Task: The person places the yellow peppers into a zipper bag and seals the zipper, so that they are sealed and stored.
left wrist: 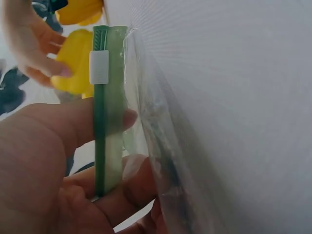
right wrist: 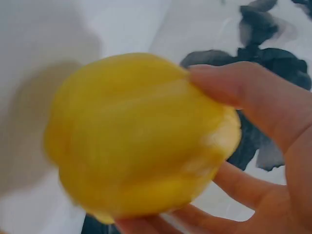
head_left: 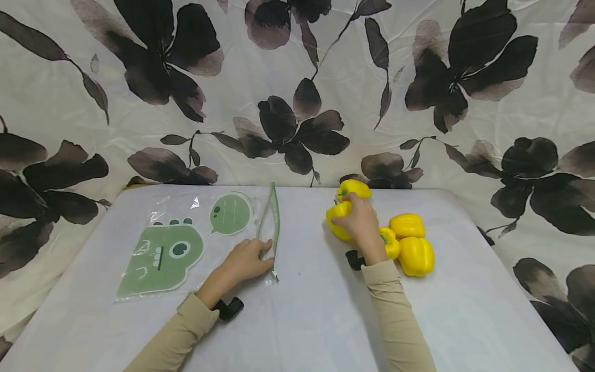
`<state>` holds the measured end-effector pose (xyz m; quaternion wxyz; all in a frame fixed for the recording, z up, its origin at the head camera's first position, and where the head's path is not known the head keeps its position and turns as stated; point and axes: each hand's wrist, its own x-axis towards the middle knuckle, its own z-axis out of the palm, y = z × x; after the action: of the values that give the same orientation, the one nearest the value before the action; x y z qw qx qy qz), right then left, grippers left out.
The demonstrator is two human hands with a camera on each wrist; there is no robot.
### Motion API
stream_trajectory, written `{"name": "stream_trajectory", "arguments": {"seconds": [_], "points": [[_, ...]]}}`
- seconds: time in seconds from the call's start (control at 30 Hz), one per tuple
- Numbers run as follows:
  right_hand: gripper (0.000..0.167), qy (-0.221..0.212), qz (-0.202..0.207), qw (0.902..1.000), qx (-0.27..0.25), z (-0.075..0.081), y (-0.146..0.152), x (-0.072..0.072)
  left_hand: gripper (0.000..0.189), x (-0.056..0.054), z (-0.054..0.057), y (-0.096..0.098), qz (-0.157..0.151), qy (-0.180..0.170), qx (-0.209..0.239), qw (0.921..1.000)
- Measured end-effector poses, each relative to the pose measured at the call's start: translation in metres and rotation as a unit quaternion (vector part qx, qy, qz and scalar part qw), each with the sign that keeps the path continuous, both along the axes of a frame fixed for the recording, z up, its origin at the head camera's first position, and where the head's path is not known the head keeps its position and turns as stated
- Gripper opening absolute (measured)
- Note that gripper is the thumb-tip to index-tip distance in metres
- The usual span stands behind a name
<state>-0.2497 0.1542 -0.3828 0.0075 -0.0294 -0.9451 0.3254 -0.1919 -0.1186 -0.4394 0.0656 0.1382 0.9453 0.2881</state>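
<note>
A clear zip bag (head_left: 169, 258) with a green dinosaur print lies on the left of the table, its green zip edge (head_left: 276, 222) toward the middle. The mouth gapes, and my left hand (head_left: 244, 263) holds it at the near end with thumb and fingers. In the left wrist view the white slider (left wrist: 99, 67) sits near one end of the green zip strip. My right hand (head_left: 360, 219) grips a yellow bell pepper (head_left: 338, 221), which fills much of the right wrist view (right wrist: 141, 136). Another yellow bell pepper (head_left: 355, 188) is just behind it.
Three more yellow bell peppers, one of them (head_left: 416, 257) nearest the front, cluster to the right of my right forearm. A white cloth (head_left: 297, 320) covers the table. Behind it hangs a floral sheet (head_left: 223, 93). Black straps are on both wrists.
</note>
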Motion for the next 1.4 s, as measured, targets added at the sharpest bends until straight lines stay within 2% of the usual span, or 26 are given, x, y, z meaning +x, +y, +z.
{"name": "stream_trajectory", "arguments": {"seconds": [0.13, 0.23, 0.33, 0.43, 0.53, 0.6, 0.8, 0.9, 1.03, 1.2, 1.4], "points": [[0.071, 0.005, 0.027, 0.9956, -0.090, 0.005, -0.007, -0.002, 0.046, -0.002, 0.001, 0.000, 0.003, 0.023, 0.007, 0.9997], [0.075, 0.008, 0.060, 0.9836, -0.169, 0.006, -0.016, -0.002, 0.038, -0.002, 0.004, 0.001, 0.005, 0.039, 0.014, 0.9991], [0.073, 0.005, 0.097, 0.9606, -0.260, 0.005, -0.028, 0.000, 0.032, -0.002, 0.008, 0.002, 0.008, 0.047, 0.022, 0.9986], [0.070, -0.004, 0.140, 0.9278, -0.346, 0.001, -0.042, 0.003, 0.026, -0.002, 0.011, 0.002, 0.015, 0.060, 0.026, 0.9977], [0.068, -0.012, 0.180, 0.9030, -0.390, -0.008, -0.055, 0.003, 0.022, -0.002, 0.014, 0.002, 0.012, 0.072, 0.031, 0.9969], [0.067, -0.020, 0.199, 0.8948, -0.399, -0.018, -0.062, 0.001, 0.019, -0.001, 0.016, 0.002, 0.009, 0.080, 0.035, 0.9961], [0.068, -0.052, 0.239, 0.8864, -0.393, -0.048, -0.073, -0.004, 0.011, 0.001, 0.020, 0.002, -0.005, 0.093, 0.054, 0.9942], [0.071, -0.066, 0.265, 0.8803, -0.388, -0.058, -0.077, -0.005, 0.008, 0.002, 0.020, 0.002, -0.019, 0.101, 0.049, 0.9935], [0.073, -0.087, 0.296, 0.8821, -0.355, -0.065, -0.081, -0.007, 0.008, 0.002, 0.019, 0.003, -0.032, 0.119, 0.028, 0.9920], [0.074, -0.099, 0.318, 0.8943, -0.299, -0.067, -0.087, -0.011, 0.011, 0.003, 0.018, 0.005, -0.047, 0.138, 0.014, 0.9892], [0.075, -0.088, 0.283, 0.9180, -0.263, -0.066, -0.095, -0.021, 0.021, 0.003, 0.016, 0.007, -0.071, 0.166, 0.024, 0.9833]]}}
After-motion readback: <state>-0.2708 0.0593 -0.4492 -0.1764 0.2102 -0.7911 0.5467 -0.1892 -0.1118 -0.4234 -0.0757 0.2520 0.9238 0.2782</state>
